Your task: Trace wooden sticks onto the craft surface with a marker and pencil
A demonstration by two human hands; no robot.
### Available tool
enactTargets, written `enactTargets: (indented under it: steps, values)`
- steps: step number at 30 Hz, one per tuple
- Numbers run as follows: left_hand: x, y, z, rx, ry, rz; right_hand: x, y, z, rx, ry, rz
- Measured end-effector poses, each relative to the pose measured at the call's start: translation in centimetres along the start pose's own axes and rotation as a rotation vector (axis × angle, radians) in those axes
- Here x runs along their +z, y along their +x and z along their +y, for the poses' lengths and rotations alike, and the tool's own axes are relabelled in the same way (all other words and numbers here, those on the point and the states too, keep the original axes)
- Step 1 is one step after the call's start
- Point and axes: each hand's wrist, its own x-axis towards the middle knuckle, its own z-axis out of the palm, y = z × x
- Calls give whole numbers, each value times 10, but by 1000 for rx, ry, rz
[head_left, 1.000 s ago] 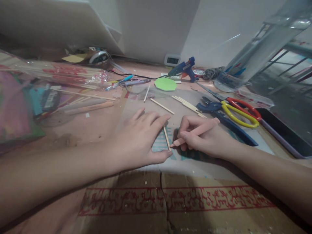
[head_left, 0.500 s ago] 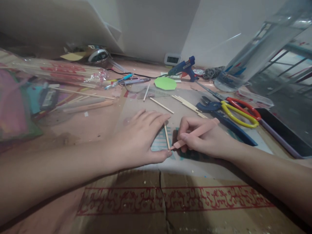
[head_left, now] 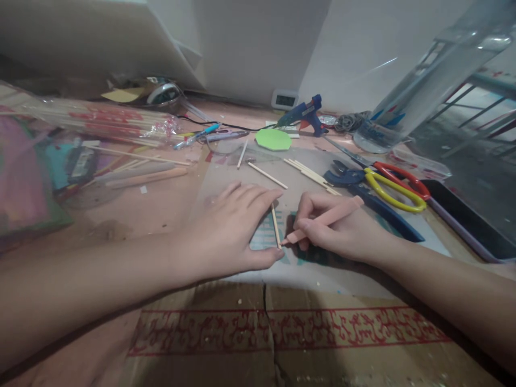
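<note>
My left hand (head_left: 242, 226) holds a short wooden stick (head_left: 276, 223) at its two ends, between the thumb below and the forefinger above. The stick rests on a pale plastic sheet (head_left: 226, 172). In a writing grip, my right hand (head_left: 334, 226) is closed around a pink pen (head_left: 336, 212). The pen's tip is at the stick's lower end, close to my left thumb. Beyond the hands lie another cut stick (head_left: 268, 176) and a small row of sticks (head_left: 308, 174).
To the right lie blue cutters (head_left: 382, 209), scissors (head_left: 397, 188) with red and yellow handles, and a phone (head_left: 475, 220). A clear bottle (head_left: 419, 91) stands behind them. Farther back are a glue gun (head_left: 304, 115) and a green paper piece (head_left: 273, 139); bagged sticks (head_left: 108, 118) lie left.
The pen's tip has shifted very slightly at the stick's lower end. Both hands keep the same grip and place.
</note>
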Motion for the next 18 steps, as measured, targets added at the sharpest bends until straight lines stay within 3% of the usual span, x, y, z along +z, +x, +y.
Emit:
enactTargets:
  steps: [9, 15, 18]
  values:
    - [0, 0, 0, 18, 11, 5, 0, 4, -4, -43, -61, 80]
    - [-1, 0, -1, 15, -14, 2, -1, 1, -1, -54, -16, 16]
    - [-1, 0, -1, 25, -19, 1, -1, 3, -2, -64, -56, 49]
